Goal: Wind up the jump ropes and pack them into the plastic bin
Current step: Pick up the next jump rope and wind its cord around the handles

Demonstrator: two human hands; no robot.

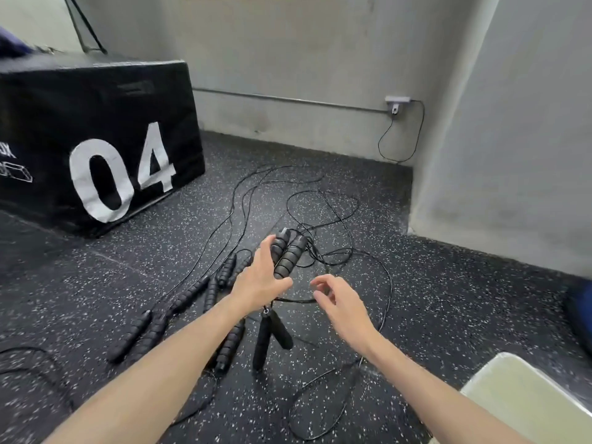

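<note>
My left hand (259,280) grips two black ribbed jump rope handles (286,254) side by side, above the speckled floor. Their thin black cord (323,200) trails away in loops toward the wall. My right hand (339,302) hovers just right of the left, fingers loosely curled near a strand of cord (298,301); whether it pinches the strand is unclear. Several more black handles (189,296) lie on the floor to the left, and a smooth pair (266,338) lies below my hands. A corner of the pale plastic bin (525,398) shows at the bottom right.
A big black padded box marked 04 (96,139) stands at the left. Grey walls close off the back and right, with a wall outlet and cable (397,104). Loose cords (320,408) sprawl over the floor near me. A blue object (581,312) lies at the right edge.
</note>
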